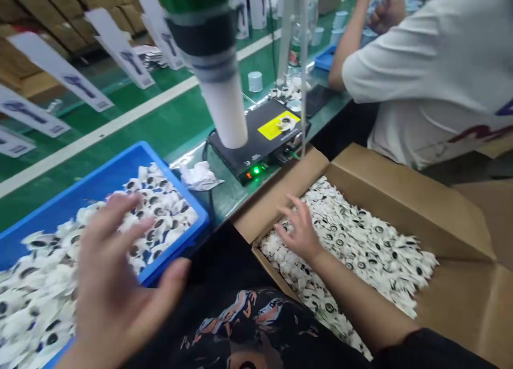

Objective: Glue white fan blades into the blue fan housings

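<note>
My left hand (116, 267) is raised over a blue tray (196, 227), its fingers spread with nothing between them. Heaped in the tray are many small white plastic parts (44, 273), each with a dark round centre. Over a cardboard box (452, 289) at the right, my right hand (298, 227) hovers with fingers apart, holding nothing that I can see. Similar white parts (372, 251) fill much of that box. One such part (286, 124) lies on the yellow label of a black device (248, 128) at the centre, which shows a green and a red light.
A green and white cylinder (218, 64) stands upright over the device. Crumpled white paper (200, 175) lies beside the tray. Printed white cartons (60, 70) line the green conveyor (176, 112), near a light-blue cup (255, 81). A person in a white shirt (433, 64) works at the upper right.
</note>
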Available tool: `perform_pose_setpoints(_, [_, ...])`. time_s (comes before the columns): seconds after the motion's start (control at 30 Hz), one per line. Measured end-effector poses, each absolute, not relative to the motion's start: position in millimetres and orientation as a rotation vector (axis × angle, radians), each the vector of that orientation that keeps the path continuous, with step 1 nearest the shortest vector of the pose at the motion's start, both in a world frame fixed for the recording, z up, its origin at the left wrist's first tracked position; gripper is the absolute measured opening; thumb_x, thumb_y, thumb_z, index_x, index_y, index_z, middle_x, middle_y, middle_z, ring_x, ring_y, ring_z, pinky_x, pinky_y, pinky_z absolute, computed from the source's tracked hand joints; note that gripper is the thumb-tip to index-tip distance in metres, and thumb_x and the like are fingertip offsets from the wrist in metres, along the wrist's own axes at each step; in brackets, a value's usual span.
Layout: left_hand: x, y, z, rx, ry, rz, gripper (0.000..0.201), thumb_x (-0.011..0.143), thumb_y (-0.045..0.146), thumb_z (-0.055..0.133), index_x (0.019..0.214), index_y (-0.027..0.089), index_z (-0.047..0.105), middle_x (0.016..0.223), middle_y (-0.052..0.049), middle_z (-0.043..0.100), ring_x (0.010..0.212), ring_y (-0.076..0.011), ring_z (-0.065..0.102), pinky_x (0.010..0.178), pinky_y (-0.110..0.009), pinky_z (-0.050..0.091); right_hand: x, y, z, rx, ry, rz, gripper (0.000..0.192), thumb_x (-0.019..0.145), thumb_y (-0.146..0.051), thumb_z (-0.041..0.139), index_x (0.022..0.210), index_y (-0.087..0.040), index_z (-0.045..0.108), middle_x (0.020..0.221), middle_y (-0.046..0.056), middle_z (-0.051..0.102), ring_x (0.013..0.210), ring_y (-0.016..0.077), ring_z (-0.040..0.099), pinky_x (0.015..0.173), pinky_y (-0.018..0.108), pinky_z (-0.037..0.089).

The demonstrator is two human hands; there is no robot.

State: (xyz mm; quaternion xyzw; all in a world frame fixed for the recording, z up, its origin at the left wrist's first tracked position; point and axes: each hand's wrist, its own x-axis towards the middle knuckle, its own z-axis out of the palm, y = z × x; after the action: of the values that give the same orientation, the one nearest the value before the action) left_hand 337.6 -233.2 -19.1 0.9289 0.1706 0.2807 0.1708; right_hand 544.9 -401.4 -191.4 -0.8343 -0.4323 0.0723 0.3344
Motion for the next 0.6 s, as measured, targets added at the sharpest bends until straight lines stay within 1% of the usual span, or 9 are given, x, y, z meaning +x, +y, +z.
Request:
perform_pose_setpoints(0.07, [391, -262, -45, 2.626, 0.025, 0.599, 0.07, 0.08, 0.025, 0.06, 0.14, 0.05, 0.035, 0.147, 0.015, 0.04, 0.131, -0.0261, 0.044, 0.116, -0.046, 0.033, 578, -436, -234, -2.435, -0.755, 0.216, 0.044, 0.089, -0.035, 0.054, 0.129, -0.016, 0.053, 0.149, 0.016, 0.025, 0.138, 0.0383, 0.023, 0.111, 0.064, 0.019])
perform_pose_setpoints(0.13, [449, -285, -86, 2.572, -0.152, 0.108, 0.054, 0.087, 0.028, 0.053, 0.14, 0.035, 0.043, 0.146, 0.0, 0.046, 0.129, -0.0231, 0.049, 0.11, -0.04, 0.04, 601, -461, -266, -2.595, -0.5, 0.254, 0.051, 0.093, -0.04, 0.054, 0.137, -0.017, 0.044, 0.153, 0.015, 0.016, 0.14, 0.0391, 0.015, 0.112, 0.065, 0.016])
perform_pose_setpoints(0.2, [502, -301, -136, 2.603, -0.088, -0.362, 0.048, 0.092, 0.032, 0.046, 0.139, 0.021, 0.047, 0.145, -0.007, 0.048, 0.13, -0.0181, 0.047, 0.112, -0.028, 0.035, 608, -476, -289, -2.683, -0.422, 0.327, 0.052, 0.096, -0.044, 0.051, 0.142, -0.022, 0.039, 0.154, 0.011, 0.014, 0.141, 0.0372, 0.011, 0.114, 0.062, 0.013])
perform_pose_setpoints(0.23, [523, -307, -162, 2.657, -0.028, -0.578, 0.05, 0.093, 0.034, 0.045, 0.141, 0.019, 0.045, 0.148, -0.007, 0.045, 0.134, -0.0172, 0.043, 0.114, -0.024, 0.03, 605, -480, -298, -2.709, -0.438, 0.378, 0.053, 0.096, -0.044, 0.051, 0.142, -0.023, 0.038, 0.154, 0.01, 0.015, 0.142, 0.0364, 0.011, 0.115, 0.06, 0.012])
perform_pose_setpoints(0.3, [547, -317, -209, 2.679, 0.026, -0.765, 0.058, 0.092, 0.033, 0.046, 0.145, 0.01, 0.039, 0.156, -0.014, 0.03, 0.144, -0.0244, 0.027, 0.119, -0.032, 0.019, 588, -483, -309, -2.742, -0.509, 0.501, 0.056, 0.093, -0.042, 0.056, 0.143, -0.022, 0.038, 0.153, 0.01, 0.017, 0.141, 0.0366, 0.012, 0.115, 0.061, 0.012])
perform_pose_setpoints(0.37, [549, -325, -244, 2.67, 0.029, -0.92, 0.068, 0.088, 0.037, 0.053, 0.148, 0.011, 0.033, 0.161, -0.015, 0.015, 0.148, -0.0321, 0.012, 0.12, -0.042, 0.011, 559, -486, -313, -2.748, -0.589, 0.641, 0.062, 0.09, -0.044, 0.06, 0.143, -0.022, 0.038, 0.153, 0.011, 0.018, 0.139, 0.0364, 0.018, 0.113, 0.061, 0.017])
perform_pose_setpoints(0.43, [537, -329, -263, 2.644, 0.028, -1.082, 0.08, 0.08, 0.042, 0.062, 0.149, 0.015, 0.032, 0.162, -0.015, 0.008, 0.148, -0.0381, 0.005, 0.118, -0.051, 0.01, 527, -491, -311, -2.721, -0.681, 0.787, 0.069, 0.088, -0.047, 0.062, 0.145, -0.021, 0.034, 0.152, 0.012, 0.021, 0.135, 0.0355, 0.026, 0.111, 0.058, 0.024])
perform_pose_setpoints(0.5, [522, -330, -271, 2.611, 0.027, -1.212, 0.084, 0.074, 0.046, 0.067, 0.147, 0.019, 0.036, 0.161, -0.015, 0.012, 0.146, -0.042, 0.007, 0.115, -0.056, 0.017, 499, -500, -303, -2.665, -0.789, 0.923, 0.075, 0.084, -0.048, 0.065, 0.147, -0.023, 0.032, 0.15, 0.012, 0.025, 0.133, 0.0355, 0.029, 0.109, 0.057, 0.028])
perform_pose_setpoints(0.6, [510, -327, -272, 2.569, 0.006, -1.318, 0.077, 0.075, 0.055, 0.063, 0.143, 0.026, 0.042, 0.154, -0.015, 0.032, 0.141, -0.0405, 0.025, 0.11, -0.053, 0.028, 482, -515, -292, -2.579, -0.887, 1.078, 0.075, 0.081, -0.048, 0.067, 0.146, -0.03, 0.036, 0.15, 0.009, 0.027, 0.132, 0.0364, 0.03, 0.105, 0.055, 0.032])
